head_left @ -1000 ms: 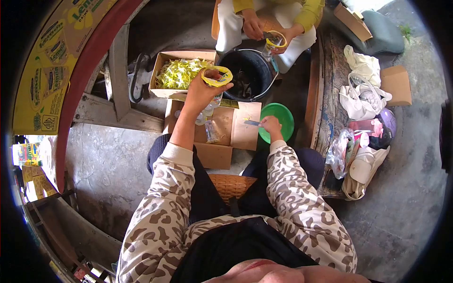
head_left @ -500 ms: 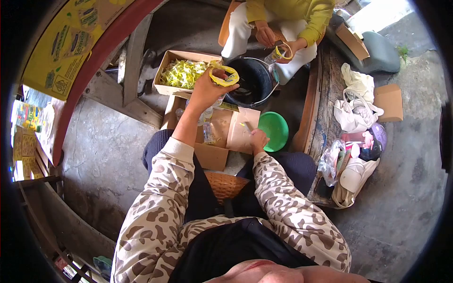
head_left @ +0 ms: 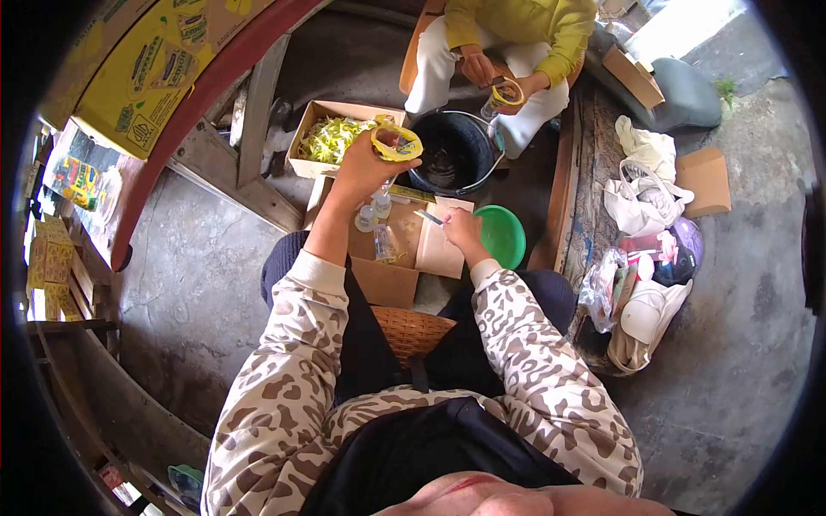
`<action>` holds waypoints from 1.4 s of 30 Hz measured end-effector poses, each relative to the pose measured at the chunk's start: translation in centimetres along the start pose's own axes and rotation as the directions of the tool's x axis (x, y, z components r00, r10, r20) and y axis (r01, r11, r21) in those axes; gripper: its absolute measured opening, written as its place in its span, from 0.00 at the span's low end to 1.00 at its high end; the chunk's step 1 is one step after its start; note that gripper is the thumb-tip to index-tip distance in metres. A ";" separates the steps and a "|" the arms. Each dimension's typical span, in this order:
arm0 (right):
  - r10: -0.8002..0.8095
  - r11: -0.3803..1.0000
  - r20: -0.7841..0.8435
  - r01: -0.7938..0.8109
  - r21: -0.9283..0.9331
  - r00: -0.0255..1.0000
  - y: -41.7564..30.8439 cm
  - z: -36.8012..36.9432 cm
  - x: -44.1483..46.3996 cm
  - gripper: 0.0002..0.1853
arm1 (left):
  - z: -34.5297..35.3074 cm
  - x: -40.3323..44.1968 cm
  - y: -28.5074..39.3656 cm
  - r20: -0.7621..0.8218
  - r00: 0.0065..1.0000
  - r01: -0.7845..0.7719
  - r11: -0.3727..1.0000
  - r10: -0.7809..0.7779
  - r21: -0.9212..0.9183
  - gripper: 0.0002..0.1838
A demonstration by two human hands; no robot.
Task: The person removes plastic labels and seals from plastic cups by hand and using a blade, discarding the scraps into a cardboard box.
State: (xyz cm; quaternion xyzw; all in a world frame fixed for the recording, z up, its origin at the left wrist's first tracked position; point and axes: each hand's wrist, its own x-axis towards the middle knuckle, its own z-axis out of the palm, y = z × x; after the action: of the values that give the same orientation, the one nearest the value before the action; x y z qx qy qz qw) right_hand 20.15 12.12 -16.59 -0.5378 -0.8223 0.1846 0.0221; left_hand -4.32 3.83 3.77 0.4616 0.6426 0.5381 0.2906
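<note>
My left hand (head_left: 357, 172) is closed around a cup with a yellow rim (head_left: 398, 156), its opening tilted toward me. It is held up between the box of yellow strips (head_left: 311, 127) and the black bucket (head_left: 447, 182). In my right hand (head_left: 465, 230) is a small knife (head_left: 428, 217), its blade pointing left. That hand is just left of the green basin (head_left: 503, 237). Below my hands, an open cardboard box (head_left: 383, 282) holds several clear plastic cups (head_left: 384, 244).
Opposite me sits a person in a yellow top (head_left: 542, 34), holding another clear cup (head_left: 503, 96) over the bucket. A wooden bench (head_left: 564, 181) at right carries bags (head_left: 641, 202) and a cap (head_left: 641, 320). Printed yellow cartons (head_left: 151, 86) stand upper left.
My right hand has moved up and slightly left, with the knife blade now level with the cup box. My left hand, with the cup, has shifted slightly left.
</note>
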 end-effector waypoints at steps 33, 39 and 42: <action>-0.134 0.933 -0.168 0.181 0.311 0.977 -4.7 -11.8 -3.4 0.07 | 0.6 -6.4 -3.3 0.160 0.984 0.057 0.990 -0.078 0.129 0.30; -0.166 0.804 -0.478 0.399 0.442 0.863 -5.7 -13.7 -6.4 0.04 | 1.4 -6.5 -3.5 0.168 0.975 0.107 0.968 -0.148 0.228 0.32; -0.224 0.835 -0.554 0.451 0.315 0.802 -6.3 -15.2 -7.6 0.05 | 1.9 -6.6 -3.4 0.160 0.982 0.068 0.981 -0.098 0.182 0.28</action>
State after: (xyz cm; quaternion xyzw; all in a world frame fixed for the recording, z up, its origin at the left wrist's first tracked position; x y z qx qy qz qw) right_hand 21.36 7.32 0.84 -0.3885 -0.8107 0.2108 0.3839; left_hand -0.95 -1.27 -0.81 0.5019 0.6795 0.4258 0.3241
